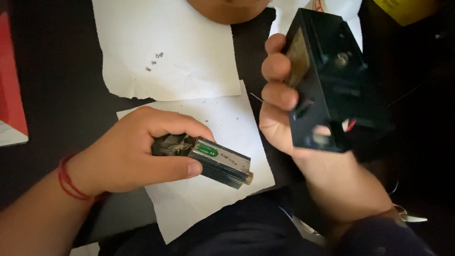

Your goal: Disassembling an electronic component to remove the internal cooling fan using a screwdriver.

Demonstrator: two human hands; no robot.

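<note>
The left hand (128,154) holds a grip closed around a small finned metal module (215,160), above a white paper sheet (189,208) on the dark tabletop (61,85). The right hand (284,109) clasps a black box-shaped housing (327,80), lifted and tilted. Tiny screws (155,60) lie on another paper sheet (189,28) farther away.

The left hand (137,151) is curled closed, thumb underneath, wrist angled in; the right hand (284,109) is raised, fingers wrapped tight.
</note>
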